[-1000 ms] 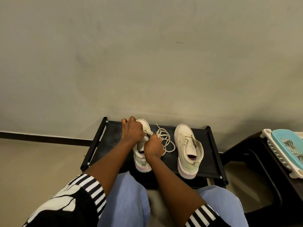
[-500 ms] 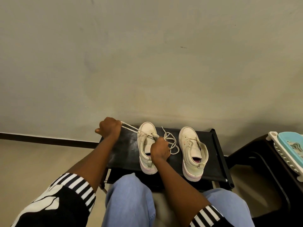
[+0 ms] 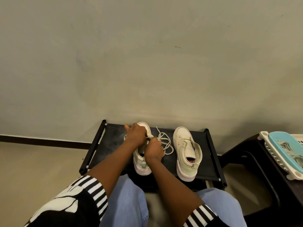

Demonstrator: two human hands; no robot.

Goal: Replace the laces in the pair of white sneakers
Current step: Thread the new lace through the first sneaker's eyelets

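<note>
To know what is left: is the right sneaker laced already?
No, no lace runs across the right sneaker; its front is bare.

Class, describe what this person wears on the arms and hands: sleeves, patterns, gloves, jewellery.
The left hand and right hand are bare: no gloves, and no ring or watch shows. The left sleeve is black with a large white print and a black-and-white striped cuff; the right sleeve shows the same striped cuff.

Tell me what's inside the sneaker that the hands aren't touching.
Only a pinkish insole shows at the heel opening of that sneaker; its tongue covers the rest, so anything toward the toe is hidden.
</note>
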